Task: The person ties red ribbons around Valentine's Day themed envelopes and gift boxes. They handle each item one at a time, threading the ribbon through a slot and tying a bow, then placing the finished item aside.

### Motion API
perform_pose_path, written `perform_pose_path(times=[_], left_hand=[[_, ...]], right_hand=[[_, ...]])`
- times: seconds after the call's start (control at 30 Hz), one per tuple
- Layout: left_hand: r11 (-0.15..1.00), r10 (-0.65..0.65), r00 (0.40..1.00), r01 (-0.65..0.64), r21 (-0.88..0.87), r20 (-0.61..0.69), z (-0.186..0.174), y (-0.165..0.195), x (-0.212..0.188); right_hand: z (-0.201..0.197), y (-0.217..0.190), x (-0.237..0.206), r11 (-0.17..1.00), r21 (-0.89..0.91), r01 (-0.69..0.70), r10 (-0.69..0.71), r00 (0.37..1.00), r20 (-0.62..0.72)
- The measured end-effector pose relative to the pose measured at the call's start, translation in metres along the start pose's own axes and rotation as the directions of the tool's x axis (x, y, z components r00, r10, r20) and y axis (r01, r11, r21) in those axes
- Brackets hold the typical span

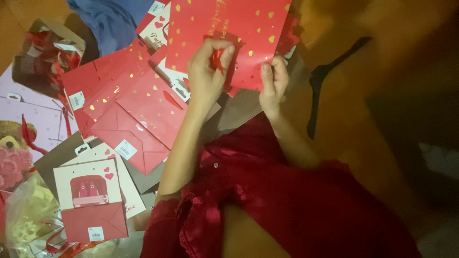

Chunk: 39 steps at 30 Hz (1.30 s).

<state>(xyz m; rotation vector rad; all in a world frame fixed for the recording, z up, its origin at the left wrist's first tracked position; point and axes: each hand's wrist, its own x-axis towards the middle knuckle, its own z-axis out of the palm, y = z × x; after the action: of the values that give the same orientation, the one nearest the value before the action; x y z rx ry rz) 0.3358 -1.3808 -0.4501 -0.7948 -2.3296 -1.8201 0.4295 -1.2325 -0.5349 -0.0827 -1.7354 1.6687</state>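
Above the flat bags, left hand (206, 71) pinches the red gift bag's (229, 38) ribbon handle (217, 58); right hand (273, 82) clamps its edge—best kept taut.

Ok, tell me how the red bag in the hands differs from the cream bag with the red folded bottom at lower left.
The red gift bag is held up by the left hand and right hand; the cream gift bag lies untouched on the pile. The red gift bag is red all over with gold hearts; the cream gift bag has a pale face with a red picture. Both are flat, folded paper bags.
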Motion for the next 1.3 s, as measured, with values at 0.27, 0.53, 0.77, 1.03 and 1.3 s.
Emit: perform_pose_path(times=[0.27, 0.53, 0.77, 1.03, 1.3], left_hand=[[0.995, 0.01, 0.998, -0.016, 0.103, 0.054, 0.029, -0.028, 0.026], [0.997, -0.031, 0.989, 0.021, 0.073, 0.145, 0.041, -0.048, 0.015], [0.986, -0.168, 0.979, 0.164, 0.041, 0.118, 0.022, -0.05, 0.002], [0.986, -0.168, 0.983, 0.168, -0.001, -0.068, -0.034, -0.084, -0.028], [0.975, -0.221, 0.951, 0.211, -0.071, -0.218, -0.083, -0.102, -0.055]], right_hand=[[-0.003, 0.01, 0.025, 0.828, -0.561, 0.02, 0.0, 0.999, 0.035], [-0.004, -0.003, 0.027, 0.708, -0.694, 0.132, -0.028, 0.987, 0.158], [0.026, -0.005, 0.028, 0.859, -0.493, 0.137, -0.009, 0.967, 0.254], [0.092, 0.014, 0.01, 0.932, -0.331, 0.15, 0.008, 0.903, 0.43], [0.157, 0.02, -0.011, 0.961, -0.211, 0.178, -0.048, 0.861, 0.507]])
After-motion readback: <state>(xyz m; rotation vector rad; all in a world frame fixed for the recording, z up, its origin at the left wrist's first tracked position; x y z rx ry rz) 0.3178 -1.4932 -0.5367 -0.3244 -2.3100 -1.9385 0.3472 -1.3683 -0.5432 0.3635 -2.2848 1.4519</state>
